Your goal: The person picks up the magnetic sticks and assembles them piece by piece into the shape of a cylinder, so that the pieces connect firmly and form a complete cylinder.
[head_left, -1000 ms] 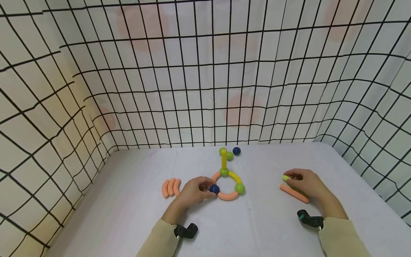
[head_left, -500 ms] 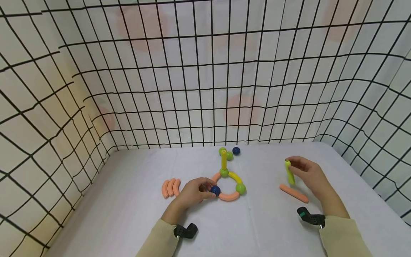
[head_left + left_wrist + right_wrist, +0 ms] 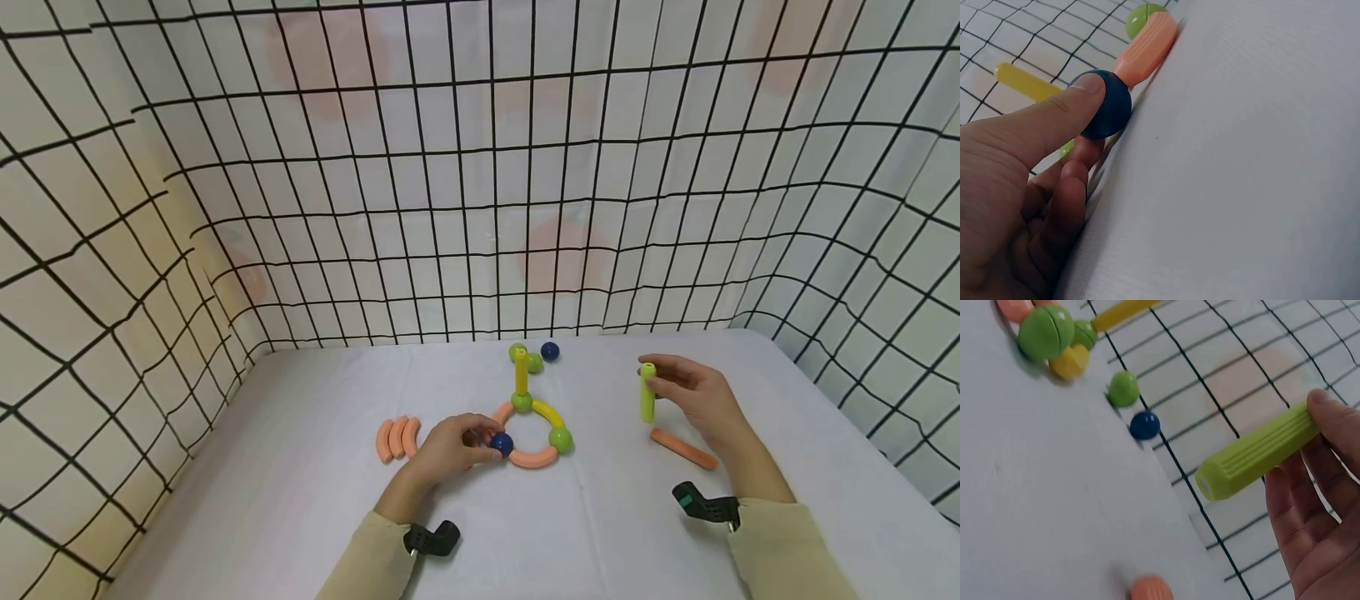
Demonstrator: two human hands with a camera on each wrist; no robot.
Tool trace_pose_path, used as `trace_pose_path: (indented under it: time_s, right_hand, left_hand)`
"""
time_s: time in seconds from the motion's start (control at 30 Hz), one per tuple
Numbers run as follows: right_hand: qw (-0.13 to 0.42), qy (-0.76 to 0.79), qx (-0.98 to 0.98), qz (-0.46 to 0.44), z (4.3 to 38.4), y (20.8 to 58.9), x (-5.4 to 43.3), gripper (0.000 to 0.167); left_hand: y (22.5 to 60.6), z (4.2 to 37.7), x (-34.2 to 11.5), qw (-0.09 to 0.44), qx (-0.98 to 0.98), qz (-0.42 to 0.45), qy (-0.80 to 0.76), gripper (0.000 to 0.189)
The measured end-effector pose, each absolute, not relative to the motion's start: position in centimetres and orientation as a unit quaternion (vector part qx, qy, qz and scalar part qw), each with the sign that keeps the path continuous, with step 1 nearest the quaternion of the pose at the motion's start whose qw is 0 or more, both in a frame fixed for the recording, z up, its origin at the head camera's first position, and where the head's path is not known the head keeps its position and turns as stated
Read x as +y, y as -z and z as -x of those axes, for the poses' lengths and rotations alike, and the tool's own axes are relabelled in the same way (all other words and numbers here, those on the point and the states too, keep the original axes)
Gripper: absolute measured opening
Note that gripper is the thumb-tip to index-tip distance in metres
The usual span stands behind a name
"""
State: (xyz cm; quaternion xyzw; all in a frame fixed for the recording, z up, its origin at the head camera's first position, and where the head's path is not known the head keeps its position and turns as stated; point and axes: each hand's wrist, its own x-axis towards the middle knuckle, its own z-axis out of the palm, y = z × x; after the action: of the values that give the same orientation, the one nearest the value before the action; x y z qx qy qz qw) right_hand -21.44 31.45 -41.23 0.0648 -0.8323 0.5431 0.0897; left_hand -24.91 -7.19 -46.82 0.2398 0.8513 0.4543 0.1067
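Observation:
My left hand (image 3: 453, 446) pinches a dark blue ball (image 3: 1113, 106) between thumb and fingers. That ball is part of a ring on the table, joined to an orange curved rod (image 3: 533, 459). A green ball (image 3: 560, 439), a yellow curved rod (image 3: 548, 413) and another green ball (image 3: 521, 402) continue the ring. From the far green ball a yellow straight rod (image 3: 521, 372) stands upright. Off to the right, my right hand (image 3: 692, 392) holds a lime-green straight rod (image 3: 1257, 453) near its upper end, upright and raised over the table.
An orange straight rod (image 3: 683, 449) lies below the right hand. Several orange curved rods (image 3: 397, 437) lie side by side left of the left hand. Loose green balls (image 3: 534, 362) and a dark blue ball (image 3: 550, 351) sit behind the ring. A black grid net (image 3: 480, 208) surrounds the table.
My right hand has lifted the lime-green rod from beside the orange straight rod, turned it upright and moved it left. The left hand stays at the blue ball.

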Motion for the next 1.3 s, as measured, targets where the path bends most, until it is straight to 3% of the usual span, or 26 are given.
trace_pose_path:
  time_s: [0.87,1.3]
  right_hand:
    - [0.015,-0.599,-0.789,-0.137,22.0,41.4,19.3,0.036]
    - [0.019,-0.606,-0.778,-0.165,22.8,41.9,14.7,0.032]
  left_hand:
    - [46.7,25.0,-7.2,0.115,0.841,-0.232,-0.476,0.032]
    - [47.1,25.3,-7.3,0.118,0.835,-0.239,-0.481,0.031]
